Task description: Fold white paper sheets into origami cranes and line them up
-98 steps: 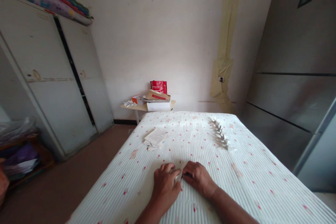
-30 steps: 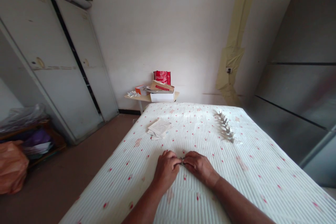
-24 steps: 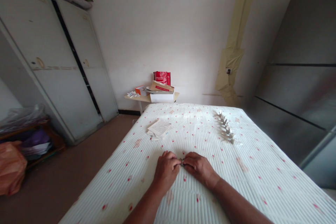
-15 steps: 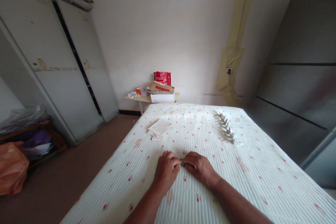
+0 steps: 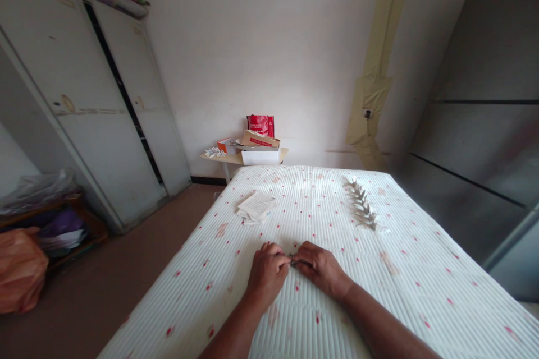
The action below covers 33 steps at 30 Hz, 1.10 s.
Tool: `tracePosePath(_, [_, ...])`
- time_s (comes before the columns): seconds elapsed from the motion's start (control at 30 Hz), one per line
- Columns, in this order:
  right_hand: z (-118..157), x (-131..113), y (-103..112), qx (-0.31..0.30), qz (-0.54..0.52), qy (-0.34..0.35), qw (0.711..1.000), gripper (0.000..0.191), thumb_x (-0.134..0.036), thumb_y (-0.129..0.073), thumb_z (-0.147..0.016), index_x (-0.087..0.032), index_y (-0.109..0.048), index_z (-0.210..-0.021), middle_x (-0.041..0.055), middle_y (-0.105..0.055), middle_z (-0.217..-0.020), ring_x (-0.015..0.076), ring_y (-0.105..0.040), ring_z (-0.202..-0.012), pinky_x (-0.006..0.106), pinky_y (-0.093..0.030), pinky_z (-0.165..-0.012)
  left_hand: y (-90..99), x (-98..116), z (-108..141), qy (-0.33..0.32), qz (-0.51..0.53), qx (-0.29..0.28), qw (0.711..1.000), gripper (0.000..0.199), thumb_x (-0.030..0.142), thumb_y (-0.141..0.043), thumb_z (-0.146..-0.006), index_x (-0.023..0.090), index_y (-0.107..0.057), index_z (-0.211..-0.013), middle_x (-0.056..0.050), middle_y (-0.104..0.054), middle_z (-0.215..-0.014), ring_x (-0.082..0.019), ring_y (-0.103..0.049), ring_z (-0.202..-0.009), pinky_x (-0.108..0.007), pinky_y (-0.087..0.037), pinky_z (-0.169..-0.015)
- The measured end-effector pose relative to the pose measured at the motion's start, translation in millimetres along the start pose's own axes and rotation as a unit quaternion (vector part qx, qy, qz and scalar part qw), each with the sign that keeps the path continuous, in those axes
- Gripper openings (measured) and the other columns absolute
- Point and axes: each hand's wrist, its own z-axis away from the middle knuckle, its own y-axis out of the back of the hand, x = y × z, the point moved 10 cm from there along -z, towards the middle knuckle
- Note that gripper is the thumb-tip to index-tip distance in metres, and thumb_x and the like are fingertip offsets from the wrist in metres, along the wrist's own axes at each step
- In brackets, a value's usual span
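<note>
My left hand (image 5: 269, 269) and my right hand (image 5: 320, 267) rest close together over the patterned bedspread (image 5: 295, 320). Between their fingertips is a small greyish piece of folded paper (image 5: 292, 259), mostly hidden by the fingers. Both hands are closed, thumbs and forefingers pinching it from either side. Beyond my left hand lies a loose stack of printed paper sheets (image 5: 255, 206). Farther off, to the right, stands a row of pointed folded paper shapes (image 5: 361, 205).
Past the bed's far edge, a small table (image 5: 223, 158) carries a white box (image 5: 261, 156), a red bag (image 5: 260, 125) and a heap of white folded pieces (image 5: 214, 151). Grey cabinets (image 5: 84, 95) stand left; an orange bag (image 5: 21, 269) sits on the floor side.
The fingers of my right hand have shifted very slightly around the small paper piece. Everything else stays in place.
</note>
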Motion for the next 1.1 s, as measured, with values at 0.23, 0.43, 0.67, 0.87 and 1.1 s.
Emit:
tracePosePath(0.23, [-2.2,-0.8,-1.2,-0.001,0.019,-0.006,1.000,0.017,-0.015,-0.049,-0.083,-0.023,-0.062,-0.090,-0.0003,-0.056,-0.084,0.0101,-0.056,-0.078,0.018,-0.041,-0.068,-0.8,-0.9,-1.2,0.014,-0.011,-0.007,1.000,0.021,0.016,-0.051,-0.078,0.023,-0.070,-0.075,-0.002,-0.060,-0.080,-0.015,-0.050,-0.083,-0.029,-0.036,-0.075])
tracePosePath(0.43, [-2.4,3.7,-6.9,-0.001,0.051,-0.012,0.999,0.019,-0.017,-0.046,-0.085,-0.022,-0.064,-0.085,-0.0001,-0.056,-0.081,0.0096,-0.056,-0.071,0.017,-0.039,-0.062,-1.5,-1.3,-0.3,0.015,-0.003,-0.006,1.000,0.021,0.016,-0.051,-0.077,0.024,-0.071,-0.077,-0.002,-0.060,-0.082,-0.016,-0.050,-0.084,-0.029,-0.036,-0.076])
tracePosePath(0.67, [-12.6,17.1,-10.4,-0.032,0.045,-0.107,0.993,0.019,-0.014,-0.050,-0.078,-0.021,-0.068,-0.075,0.0001,-0.063,-0.078,0.0109,-0.059,-0.071,0.019,-0.037,-0.061,-1.1,-4.3,-1.2,0.031,0.004,-0.008,0.999,0.017,0.019,-0.054,-0.076,0.024,-0.070,-0.075,-0.001,-0.060,-0.081,-0.015,-0.050,-0.083,-0.028,-0.036,-0.076])
tracePosePath(0.87, [-15.8,35.7,-12.6,-0.043,0.071,-0.226,0.971,0.015,-0.017,-0.055,-0.071,-0.022,-0.069,-0.072,0.0015,-0.068,-0.075,0.0143,-0.060,-0.069,0.021,-0.034,-0.057,-2.3,-6.1,-2.2,0.040,0.002,-0.014,0.999,0.016,0.018,-0.056,-0.076,0.025,-0.071,-0.075,-0.001,-0.060,-0.082,-0.015,-0.050,-0.084,-0.028,-0.036,-0.075])
tracePosePath(1.1, [-12.4,50.6,-11.3,-0.023,0.057,-0.298,0.953,0.009,-0.018,-0.062,-0.063,-0.020,-0.066,-0.071,0.0004,-0.066,-0.069,0.0130,-0.057,-0.064,0.020,-0.030,-0.052,-2.5,-7.9,-2.5,0.058,-0.006,-0.007,0.998,0.015,0.019,-0.058,-0.076,0.026,-0.071,-0.076,0.000,-0.061,-0.083,-0.014,-0.051,-0.085,-0.026,-0.035,-0.075])
